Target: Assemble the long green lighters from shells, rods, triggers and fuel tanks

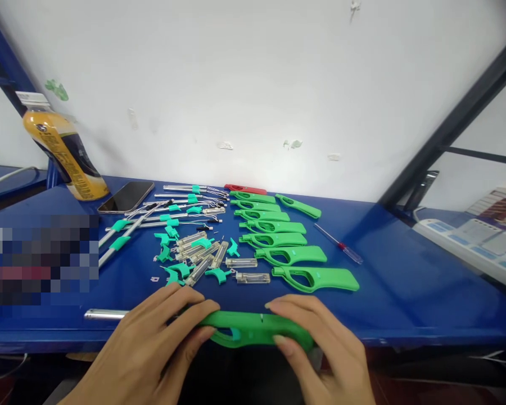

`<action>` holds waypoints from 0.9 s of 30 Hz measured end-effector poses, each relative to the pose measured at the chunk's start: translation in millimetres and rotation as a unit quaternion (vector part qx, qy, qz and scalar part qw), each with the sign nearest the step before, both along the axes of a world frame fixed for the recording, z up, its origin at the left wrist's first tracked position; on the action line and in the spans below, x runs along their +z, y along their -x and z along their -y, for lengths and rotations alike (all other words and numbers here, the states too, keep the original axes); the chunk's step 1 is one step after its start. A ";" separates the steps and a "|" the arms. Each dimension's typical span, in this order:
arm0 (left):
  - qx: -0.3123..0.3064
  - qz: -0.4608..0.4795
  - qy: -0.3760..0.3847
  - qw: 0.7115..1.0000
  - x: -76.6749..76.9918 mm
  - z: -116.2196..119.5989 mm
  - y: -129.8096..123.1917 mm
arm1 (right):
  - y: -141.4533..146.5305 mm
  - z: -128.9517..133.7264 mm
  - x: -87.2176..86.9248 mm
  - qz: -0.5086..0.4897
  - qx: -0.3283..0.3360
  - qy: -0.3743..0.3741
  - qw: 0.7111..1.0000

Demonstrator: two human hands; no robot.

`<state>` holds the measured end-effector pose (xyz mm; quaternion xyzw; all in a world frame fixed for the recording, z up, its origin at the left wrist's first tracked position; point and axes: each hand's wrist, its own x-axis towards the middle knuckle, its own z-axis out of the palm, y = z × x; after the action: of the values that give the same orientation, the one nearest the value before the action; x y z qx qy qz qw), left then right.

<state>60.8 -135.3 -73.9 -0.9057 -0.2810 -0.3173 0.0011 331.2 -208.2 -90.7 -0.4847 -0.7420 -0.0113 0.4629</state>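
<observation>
A green lighter [253,327] with a silver metal tube [105,314] pointing left lies level at the table's front edge. My left hand [152,343] grips its front end, where the tube meets the green body, with fingers above and thumb below. Around its rear end, the fingers and thumb of my right hand [320,343] are closed. A teal trigger shows in the handle loop. Beyond my hands are a column of green casings [337,279], clear fuel tanks [253,278], teal triggers [218,274] and silver tubes with wires [152,223].
A yellow bottle [67,152] and a phone [127,197] are at the back left. A red casing [245,189] lies near the wall. The screwdriver [341,246] rests right of the casings; a white tray [468,247] is far right.
</observation>
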 end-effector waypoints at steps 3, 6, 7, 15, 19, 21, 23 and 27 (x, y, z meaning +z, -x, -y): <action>0.011 0.012 0.021 1.000 3.8 -2.5 -0.8 | -11.2 0.1 2.7 0.004 -0.060 -0.032 0.998; 0.021 0.017 0.040 0.999 5.0 -4.5 -2.6 | -32.2 -1.8 9.6 -0.001 -0.148 -0.063 0.987; 0.024 0.019 0.047 0.998 4.8 -5.1 -2.9 | -43.3 -3.6 12.0 -0.004 -0.187 -0.069 0.980; 0.040 0.013 0.052 0.998 -1.0 -6.6 -3.1 | -160.7 -38.0 5.2 0.106 -0.348 0.071 0.929; 0.047 0.011 0.046 0.998 0.7 -3.0 -6.6 | -176.9 -48.9 -9.2 0.137 -0.313 0.111 0.933; 0.052 0.017 0.037 0.998 5.1 -3.1 -5.1 | -176.2 -48.2 -11.8 0.149 -0.316 0.123 0.929; 0.068 0.028 0.020 0.997 11.3 -6.8 1.2 | -174.6 -44.3 -10.8 0.158 -0.329 0.132 0.922; 0.152 0.037 0.006 0.988 21.1 -26.0 29.1 | -179.0 -36.2 -10.8 0.155 -0.380 0.113 0.905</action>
<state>31.7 -109.3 -52.7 -0.8400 -0.4173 -0.3453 0.0329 510.1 -171.9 -101.6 -0.7710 -0.5606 -0.1774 0.2444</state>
